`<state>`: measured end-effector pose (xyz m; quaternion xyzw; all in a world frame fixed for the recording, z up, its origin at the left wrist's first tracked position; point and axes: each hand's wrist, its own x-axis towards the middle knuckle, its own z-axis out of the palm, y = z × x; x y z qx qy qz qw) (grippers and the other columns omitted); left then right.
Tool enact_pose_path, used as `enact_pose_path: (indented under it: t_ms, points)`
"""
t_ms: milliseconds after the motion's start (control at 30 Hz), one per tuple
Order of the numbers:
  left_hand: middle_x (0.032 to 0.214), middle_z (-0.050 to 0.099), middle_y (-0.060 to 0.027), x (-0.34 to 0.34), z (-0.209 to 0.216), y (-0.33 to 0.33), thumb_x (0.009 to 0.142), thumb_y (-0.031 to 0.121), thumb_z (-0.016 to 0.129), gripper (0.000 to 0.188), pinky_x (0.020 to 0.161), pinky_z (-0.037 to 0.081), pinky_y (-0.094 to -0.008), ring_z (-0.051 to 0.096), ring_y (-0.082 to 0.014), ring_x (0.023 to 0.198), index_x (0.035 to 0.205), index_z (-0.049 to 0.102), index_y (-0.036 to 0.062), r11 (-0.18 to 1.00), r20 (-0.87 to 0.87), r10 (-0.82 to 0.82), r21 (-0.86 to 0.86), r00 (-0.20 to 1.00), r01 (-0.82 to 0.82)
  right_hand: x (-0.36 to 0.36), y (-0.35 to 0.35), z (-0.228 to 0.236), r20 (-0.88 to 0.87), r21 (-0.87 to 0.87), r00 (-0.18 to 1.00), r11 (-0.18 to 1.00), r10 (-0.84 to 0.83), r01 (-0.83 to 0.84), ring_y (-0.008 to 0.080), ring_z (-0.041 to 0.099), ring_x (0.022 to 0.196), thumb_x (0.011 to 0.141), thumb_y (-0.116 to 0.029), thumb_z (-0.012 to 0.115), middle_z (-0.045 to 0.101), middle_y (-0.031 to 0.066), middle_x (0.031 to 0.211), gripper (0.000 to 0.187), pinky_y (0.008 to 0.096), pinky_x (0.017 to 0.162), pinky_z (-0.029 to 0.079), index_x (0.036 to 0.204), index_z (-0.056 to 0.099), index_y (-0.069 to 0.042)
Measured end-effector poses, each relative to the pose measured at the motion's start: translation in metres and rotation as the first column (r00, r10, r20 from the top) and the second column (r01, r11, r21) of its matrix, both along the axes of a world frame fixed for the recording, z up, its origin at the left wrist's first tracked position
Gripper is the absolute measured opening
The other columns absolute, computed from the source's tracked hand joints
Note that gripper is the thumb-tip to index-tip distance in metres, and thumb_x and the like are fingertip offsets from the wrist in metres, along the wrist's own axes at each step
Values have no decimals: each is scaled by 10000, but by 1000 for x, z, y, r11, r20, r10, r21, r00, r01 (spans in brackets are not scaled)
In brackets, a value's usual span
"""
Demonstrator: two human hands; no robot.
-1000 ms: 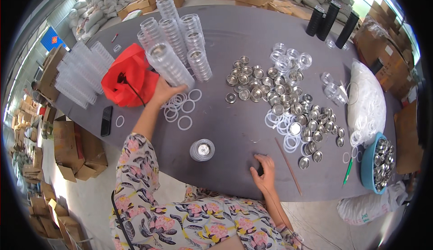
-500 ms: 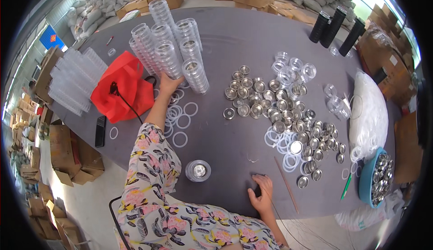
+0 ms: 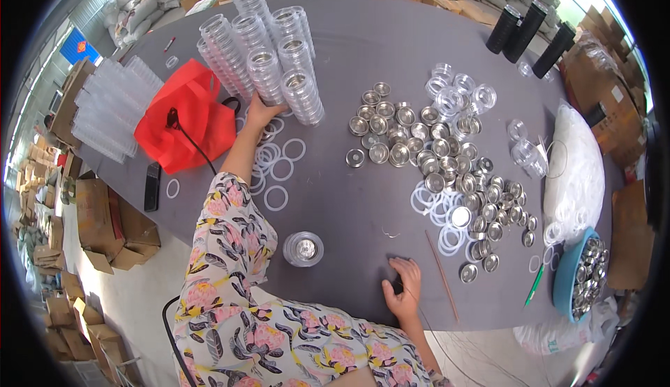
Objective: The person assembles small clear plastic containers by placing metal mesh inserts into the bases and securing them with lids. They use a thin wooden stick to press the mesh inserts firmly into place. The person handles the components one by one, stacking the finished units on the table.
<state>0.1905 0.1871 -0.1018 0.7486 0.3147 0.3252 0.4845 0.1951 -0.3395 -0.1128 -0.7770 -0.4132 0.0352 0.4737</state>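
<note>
At the far left of the table, my left hand (image 3: 262, 113) grips the lower part of a stack of round clear plastic cases (image 3: 266, 78). Its fingers are partly hidden behind the stack. Other tall stacks of clear cases (image 3: 301, 97) stand close around it. My right hand (image 3: 403, 291) rests on the tabletop by the near edge, fingers loosely bent, thumb apart, with nothing visible in it. Between my arms sits a single clear round case (image 3: 303, 249) with a silvery metal cup in it. White rings (image 3: 276, 198) lie on the table beside my left forearm.
A heap of metal cups (image 3: 440, 148) spreads right of centre, near white rings (image 3: 447, 212) and clear cases (image 3: 450, 99). A red bag (image 3: 185, 118) and phone (image 3: 152, 187) lie left. Black cylinders (image 3: 525, 31), a white plastic bag (image 3: 574, 170) and a blue basin (image 3: 565, 275) are right.
The view has tilted, so the table appears higher. The gripped stack has shifted slightly right toward the neighbouring stack, with my left hand on it. My right hand stays in place.
</note>
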Motion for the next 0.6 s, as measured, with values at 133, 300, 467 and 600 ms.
enact_pose_path:
  t_ms: [133,300,467,600]
  points:
    - [1307,389,-225,-23,-4,7,598,123,765,881,994,365,-389,429,-329,1186,1323,293,-42,875,17,321,377,947,-304,0,1,-4,16,24,1000,1000,20,-20,314,548,1039,697,-161,659,607,135,1050,372,484,992,334,1039,589,-35]
    - [1336,344,-241,-18,81,-44,739,157,647,642,1012,334,-404,380,-405,1202,1312,382,35,435,153,337,850,929,-298,-1,-2,-6,16,26,1000,1000,-14,13,317,549,1030,684,-118,664,607,138,1046,369,480,990,336,1035,591,-32]
    - [1265,466,-181,-18,90,-11,839,151,555,383,997,349,-393,432,-359,1189,1207,498,64,585,-2,143,807,990,-83,-4,-1,-1,-10,39,1000,999,-10,10,328,530,1050,690,-84,645,605,144,1053,339,464,1007,322,1020,598,-24]
    - [1203,518,-151,-19,90,0,859,159,534,262,950,390,-377,491,-319,1134,1102,552,64,639,36,158,758,987,-130,-4,-2,-6,20,50,1000,999,-22,21,319,552,1021,670,-89,668,613,139,1032,355,471,984,345,1014,601,-32]
